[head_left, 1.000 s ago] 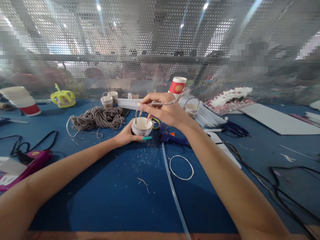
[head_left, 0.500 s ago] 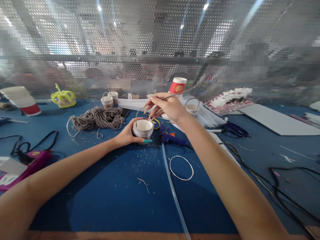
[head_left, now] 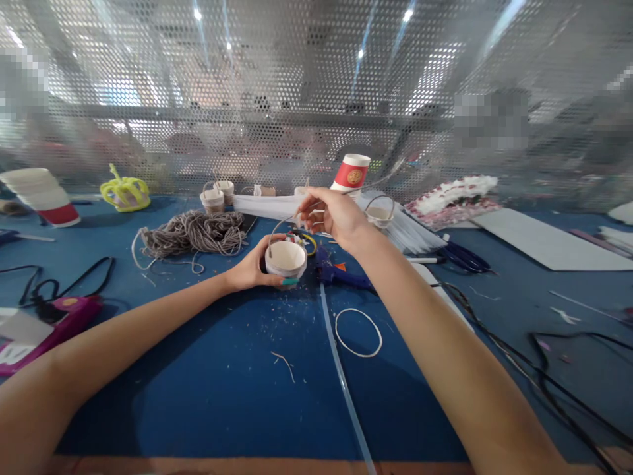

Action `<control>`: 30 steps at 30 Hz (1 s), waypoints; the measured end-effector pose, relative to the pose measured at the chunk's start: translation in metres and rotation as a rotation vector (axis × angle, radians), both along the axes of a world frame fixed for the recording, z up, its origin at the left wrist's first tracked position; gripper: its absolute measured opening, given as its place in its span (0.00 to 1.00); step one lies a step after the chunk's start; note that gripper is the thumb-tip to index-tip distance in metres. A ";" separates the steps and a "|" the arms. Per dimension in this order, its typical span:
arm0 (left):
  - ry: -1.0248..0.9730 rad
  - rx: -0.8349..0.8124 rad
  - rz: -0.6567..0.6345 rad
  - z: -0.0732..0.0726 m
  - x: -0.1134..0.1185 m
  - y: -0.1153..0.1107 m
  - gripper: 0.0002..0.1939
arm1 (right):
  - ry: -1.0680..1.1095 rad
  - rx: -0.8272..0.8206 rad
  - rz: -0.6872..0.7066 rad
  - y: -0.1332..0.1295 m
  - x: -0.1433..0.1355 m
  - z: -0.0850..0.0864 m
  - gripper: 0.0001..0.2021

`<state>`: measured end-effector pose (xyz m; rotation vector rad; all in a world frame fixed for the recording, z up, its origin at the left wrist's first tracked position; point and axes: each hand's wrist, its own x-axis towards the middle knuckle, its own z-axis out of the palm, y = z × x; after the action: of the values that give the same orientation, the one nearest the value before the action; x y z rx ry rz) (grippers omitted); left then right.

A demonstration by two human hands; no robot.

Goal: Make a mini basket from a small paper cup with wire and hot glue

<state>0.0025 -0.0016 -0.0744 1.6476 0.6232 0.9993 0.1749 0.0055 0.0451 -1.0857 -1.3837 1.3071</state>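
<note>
My left hand (head_left: 252,267) is wrapped round a small white paper cup (head_left: 287,258), its thumb with a green nail across the front. The cup is upright with its mouth toward me. From the cup's left inner rim a grey cord (head_left: 275,232) arches up to my right hand (head_left: 332,214), whose fingers are closed on it. The cord's free length runs on behind the hand to the upper right. Just right of the cup lie a blue glue gun (head_left: 346,276) and yellow-handled scissors (head_left: 310,244), partly hidden.
A heap of grey cord (head_left: 195,232) lies at the left, before two small cups (head_left: 212,200). Behind my right hand stands a red and white paper cup (head_left: 353,173), beside a small handled basket (head_left: 380,214). A clear glue stick (head_left: 343,379) and white ring (head_left: 359,332) lie nearer me.
My right hand has shifted slightly down and right, drawing the cord into a wider arch over the cup. The cup in my left hand has turned and moved slightly right.
</note>
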 end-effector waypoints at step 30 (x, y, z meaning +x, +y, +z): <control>0.003 0.010 -0.016 -0.002 0.004 0.001 0.41 | 0.202 -0.163 0.056 0.000 -0.012 -0.011 0.20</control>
<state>0.0070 -0.0009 -0.0766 1.6609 0.6071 0.9904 0.1631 0.0052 0.0344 -0.9967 -1.1803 1.5477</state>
